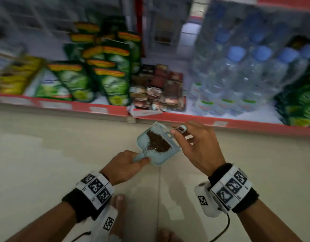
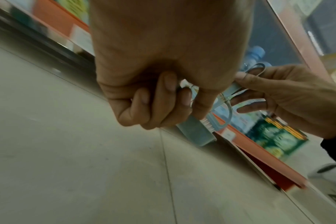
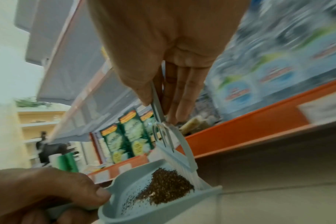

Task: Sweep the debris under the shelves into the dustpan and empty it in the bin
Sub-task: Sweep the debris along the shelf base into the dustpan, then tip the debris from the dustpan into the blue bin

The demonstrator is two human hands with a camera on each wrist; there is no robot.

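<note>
- We grip the short handle of the pale blue plastic dustpan (image 1: pixel 156 154) with our left hand (image 1: pixel 123 165), fingers curled round it, holding the pan above the pale tiled floor (image 1: pixel 46 154).
- A wedge-shaped heap of dark, grainy debris (image 1: pixel 158 142) lies in the smooth tray, piled towards its 3 o'clock wall, with fine specks scattered towards the handle.
- Our right hand (image 1: pixel 197 145) pinches the thin handle of a matching blue brush (image 3: pixel 175 145); its white bristles rest against the heap.
- At 12 o'clock, the red-edged shelf (image 1: pixel 185 117) carries glossy green packets (image 1: pixel 114 88) and shrink-wrapped clear bottles (image 1: pixel 238 75), blurred.
</note>
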